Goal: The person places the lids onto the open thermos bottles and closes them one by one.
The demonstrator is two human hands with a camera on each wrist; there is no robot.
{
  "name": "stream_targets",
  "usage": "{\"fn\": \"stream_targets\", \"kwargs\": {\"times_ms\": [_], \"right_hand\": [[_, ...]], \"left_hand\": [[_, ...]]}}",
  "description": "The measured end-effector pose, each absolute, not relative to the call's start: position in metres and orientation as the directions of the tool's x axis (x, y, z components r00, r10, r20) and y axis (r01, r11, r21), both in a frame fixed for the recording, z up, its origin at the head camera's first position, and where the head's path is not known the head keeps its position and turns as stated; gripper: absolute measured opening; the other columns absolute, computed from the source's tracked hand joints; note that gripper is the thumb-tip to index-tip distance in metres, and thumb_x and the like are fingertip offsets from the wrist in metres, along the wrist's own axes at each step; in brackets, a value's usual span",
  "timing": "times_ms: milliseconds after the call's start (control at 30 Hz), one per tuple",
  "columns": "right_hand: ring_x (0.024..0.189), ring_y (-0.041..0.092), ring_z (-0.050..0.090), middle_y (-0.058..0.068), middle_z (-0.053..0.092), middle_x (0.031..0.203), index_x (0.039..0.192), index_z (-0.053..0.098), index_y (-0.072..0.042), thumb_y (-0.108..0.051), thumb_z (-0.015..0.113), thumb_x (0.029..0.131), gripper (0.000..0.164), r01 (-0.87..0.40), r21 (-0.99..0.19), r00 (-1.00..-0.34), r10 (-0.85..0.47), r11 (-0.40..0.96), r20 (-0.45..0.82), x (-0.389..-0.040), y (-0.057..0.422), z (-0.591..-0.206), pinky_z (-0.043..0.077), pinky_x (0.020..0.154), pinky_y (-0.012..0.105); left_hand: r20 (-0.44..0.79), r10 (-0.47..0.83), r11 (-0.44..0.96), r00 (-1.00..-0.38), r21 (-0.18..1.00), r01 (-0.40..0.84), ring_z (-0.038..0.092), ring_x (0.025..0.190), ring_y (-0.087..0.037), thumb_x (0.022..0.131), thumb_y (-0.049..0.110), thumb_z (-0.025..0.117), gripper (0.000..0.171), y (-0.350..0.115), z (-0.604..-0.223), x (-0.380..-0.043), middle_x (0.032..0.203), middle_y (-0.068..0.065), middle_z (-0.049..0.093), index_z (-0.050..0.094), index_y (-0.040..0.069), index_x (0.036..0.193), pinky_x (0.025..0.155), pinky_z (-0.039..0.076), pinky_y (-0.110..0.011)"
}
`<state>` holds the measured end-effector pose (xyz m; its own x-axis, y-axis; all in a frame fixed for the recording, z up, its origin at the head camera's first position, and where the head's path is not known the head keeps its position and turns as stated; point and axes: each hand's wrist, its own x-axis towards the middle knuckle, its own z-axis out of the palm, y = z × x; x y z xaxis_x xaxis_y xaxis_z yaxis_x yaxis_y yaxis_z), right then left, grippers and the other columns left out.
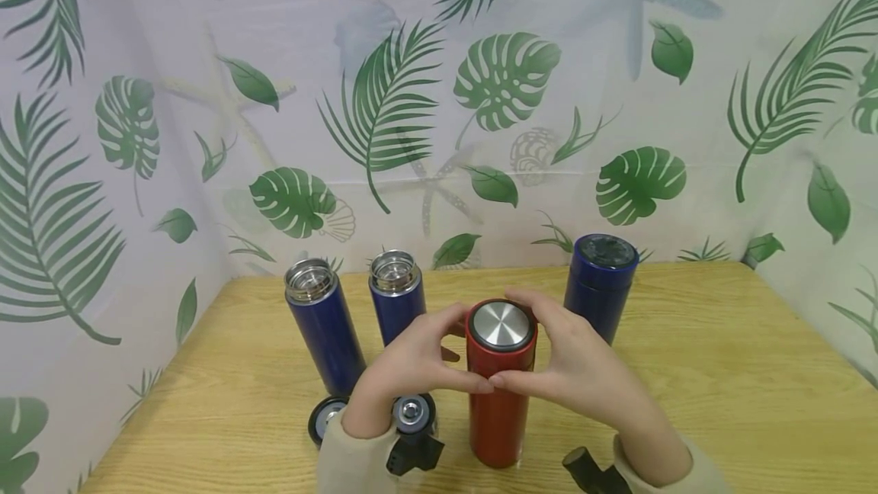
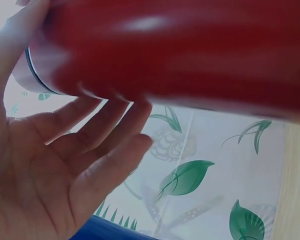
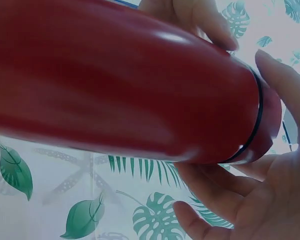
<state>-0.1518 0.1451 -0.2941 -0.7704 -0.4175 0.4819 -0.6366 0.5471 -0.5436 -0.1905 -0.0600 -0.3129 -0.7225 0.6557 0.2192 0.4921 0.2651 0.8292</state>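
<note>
A closed red thermos (image 1: pixel 499 418) with a shiny silver-topped lid (image 1: pixel 503 324) stands upright near the front of the wooden table. My left hand (image 1: pixel 414 353) curves round its upper part from the left, and my right hand (image 1: pixel 576 364) does the same from the right. The thumbs meet on the near side. In the left wrist view, fingertips (image 2: pixel 140 107) rest against the red body. From the right wrist, my thumb (image 3: pixel 275 70) lies by the dark seam under the lid, with other fingers bent beneath the thermos.
Two blue thermoses without lids, one at the left (image 1: pixel 332 345) and one beside it (image 1: pixel 396 311), stand behind my left hand. Their likely lids (image 1: pixel 322 419) (image 1: pixel 414 412) lie in front, partly hidden by my forearm. A closed blue thermos (image 1: pixel 604 288) stands back right, before a leaf-patterned cloth (image 1: pixel 425 128).
</note>
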Motion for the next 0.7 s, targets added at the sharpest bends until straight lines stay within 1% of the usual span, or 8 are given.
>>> {"fn": "stream_targets", "kwargs": {"times_ms": [167, 400, 533, 700], "right_hand": [[0.094, 0.01, 0.053, -0.001, 0.054, 0.107, 0.119, 0.044, -0.005, -0.026, 0.081, 0.061, 0.072, -0.628, -0.556, -0.778, -0.435, 0.544, 0.454, -0.1524, 0.1443, -0.2942, 0.047, 0.078, 0.031], [0.093, 0.009, 0.054, -0.003, 0.055, 0.106, 0.119, 0.044, -0.007, -0.021, 0.081, 0.061, 0.07, -0.633, -0.566, -0.774, -0.433, 0.528, 0.461, -0.1532, 0.1426, -0.2962, 0.048, 0.076, 0.03], [0.093, 0.01, 0.055, -0.002, 0.056, 0.106, 0.12, 0.044, -0.006, -0.018, 0.081, 0.062, 0.07, -0.625, -0.572, -0.78, -0.418, 0.531, 0.465, -0.153, 0.1413, -0.2963, 0.048, 0.076, 0.03], [0.094, 0.012, 0.055, 0.001, 0.057, 0.106, 0.12, 0.043, -0.004, -0.02, 0.082, 0.06, 0.073, -0.616, -0.566, -0.787, -0.393, 0.548, 0.476, -0.1544, 0.14, -0.2971, 0.048, 0.078, 0.033]], "left_hand": [[0.226, 0.659, 0.255, -0.717, 0.83, 0.496, 0.052, 0.099, -0.012, 0.069, 0.017, 0.077, 0.056, -0.0617, -0.3128, -0.1907, 0.108, 0.008, 0.055, 0.05, 0.017, 0.118, 0.07, 0.049, -0.028], [0.237, 0.657, 0.248, -0.716, 0.829, 0.502, 0.053, 0.097, -0.011, 0.069, 0.016, 0.076, 0.053, -0.061, -0.3125, -0.1909, 0.108, 0.004, 0.056, 0.05, 0.014, 0.116, 0.07, 0.05, -0.03], [0.241, 0.653, 0.249, -0.718, 0.826, 0.505, 0.053, 0.098, -0.013, 0.07, 0.015, 0.076, 0.053, -0.0607, -0.3123, -0.1911, 0.109, 0.001, 0.057, 0.05, 0.011, 0.116, 0.07, 0.05, -0.031], [0.243, 0.642, 0.252, -0.727, 0.829, 0.499, 0.053, 0.099, -0.017, 0.069, 0.01, 0.075, 0.055, -0.06, -0.3113, -0.19, 0.11, -0.002, 0.057, 0.05, 0.009, 0.118, 0.069, 0.05, -0.028]]}}
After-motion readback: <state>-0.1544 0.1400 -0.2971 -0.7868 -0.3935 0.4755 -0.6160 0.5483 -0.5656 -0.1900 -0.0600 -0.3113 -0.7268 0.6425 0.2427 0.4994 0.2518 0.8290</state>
